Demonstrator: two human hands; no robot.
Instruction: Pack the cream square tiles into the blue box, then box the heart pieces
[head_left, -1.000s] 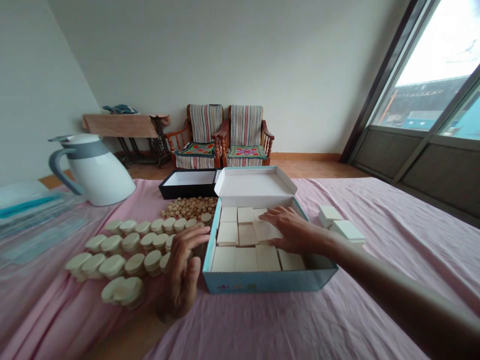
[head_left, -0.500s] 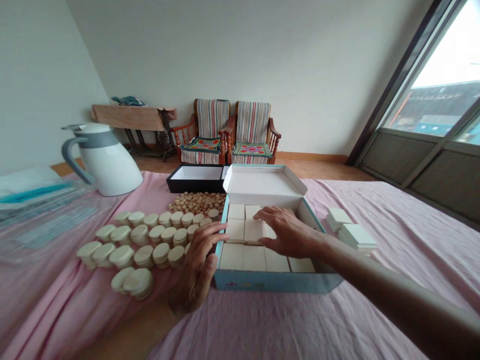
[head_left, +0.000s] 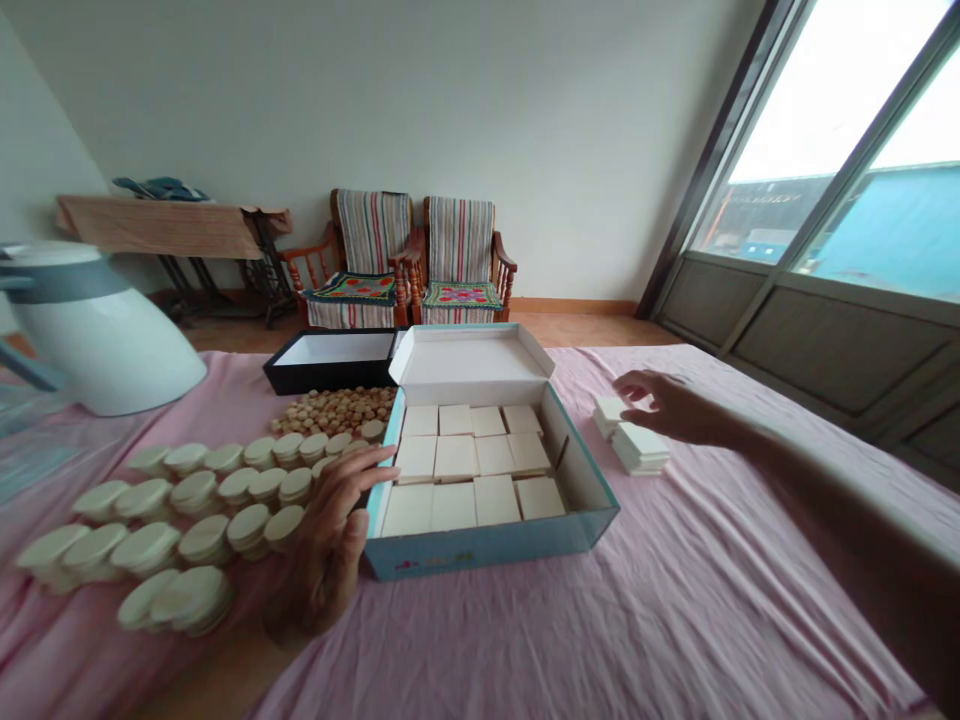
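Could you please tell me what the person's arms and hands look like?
Both are bare: the left hand and right hand wear no gloves, and no ring, watch or bracelet shows. Both forearms are uncovered, with no sleeve in view.

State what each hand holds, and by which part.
The left hand rests on the blue box at its left wall; the right hand hovers over the white square tiles, grip unclear.
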